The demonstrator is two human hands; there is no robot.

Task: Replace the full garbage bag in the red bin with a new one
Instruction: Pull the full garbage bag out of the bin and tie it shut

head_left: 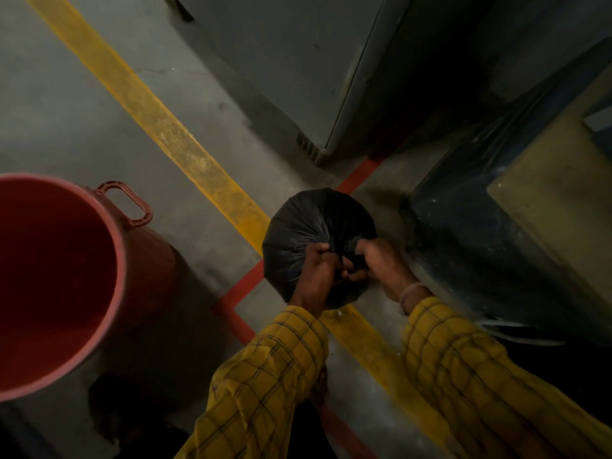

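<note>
A full black garbage bag (308,223) sits on the floor in the middle of the head view, round and bulging. My left hand (318,273) and my right hand (381,263) are both closed on the gathered neck of the bag at its near side, fingers twisted into the plastic. The red bin (109,293) stands to the left with its mouth open. Its inside looks bare red with no bag visible. A handle (127,203) sticks out from its rim.
A yellow floor stripe (159,124) runs diagonally past the bag, crossed by a red line (357,175). A grey cabinet (298,77) stands behind the bag. A dark blue and tan structure (496,210) wrapped in plastic film stands close on the right.
</note>
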